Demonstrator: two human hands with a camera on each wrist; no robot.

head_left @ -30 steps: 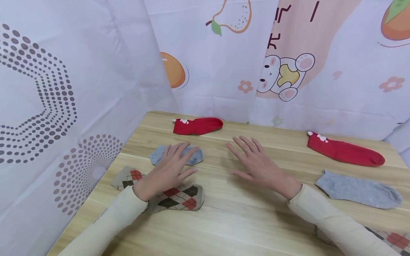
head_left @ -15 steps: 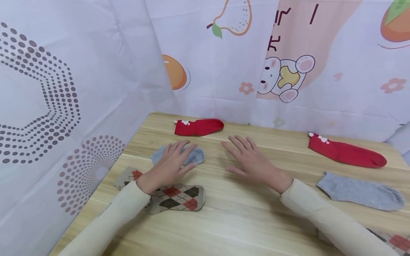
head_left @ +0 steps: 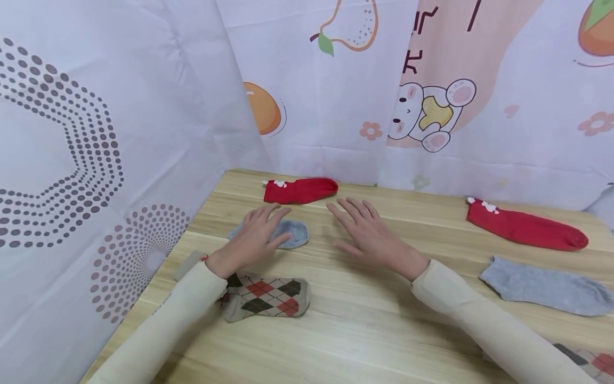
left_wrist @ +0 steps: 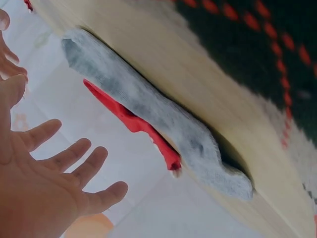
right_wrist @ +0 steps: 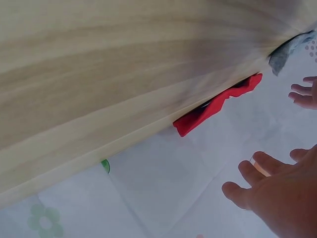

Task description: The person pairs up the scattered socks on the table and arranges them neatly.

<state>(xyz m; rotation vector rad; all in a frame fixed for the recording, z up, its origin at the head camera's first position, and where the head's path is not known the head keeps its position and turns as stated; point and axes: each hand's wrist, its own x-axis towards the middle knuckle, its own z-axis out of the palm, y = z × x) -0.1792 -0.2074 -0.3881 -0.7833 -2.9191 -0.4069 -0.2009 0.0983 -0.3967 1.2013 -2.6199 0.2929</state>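
My left hand [head_left: 251,240] hovers over a grey-blue ankle sock [head_left: 296,233] on the left of the table, fingers spread and holding nothing. That sock lies lengthwise in the left wrist view [left_wrist: 148,111], apart from the fingers. Below my left wrist is a beige argyle sock [head_left: 273,296], partly hidden by the sleeve. Beyond, a red sock [head_left: 304,191] with a white figure at its cuff lies near the back edge. My right hand [head_left: 376,237] hangs above bare wood mid-table, its fingers extended and nothing in them.
On the right lie another red sock [head_left: 527,226], a grey sock [head_left: 547,285] and an argyle sock [head_left: 592,362] partly covered by the right sleeve. Printed white curtains [head_left: 316,117] stand along the back and left of the wooden table [head_left: 364,330].
My right hand has drifted left and slightly forward, and my left hand a little forward and right, so they are closer together. The socks stay in place; the head view shifts slightly.
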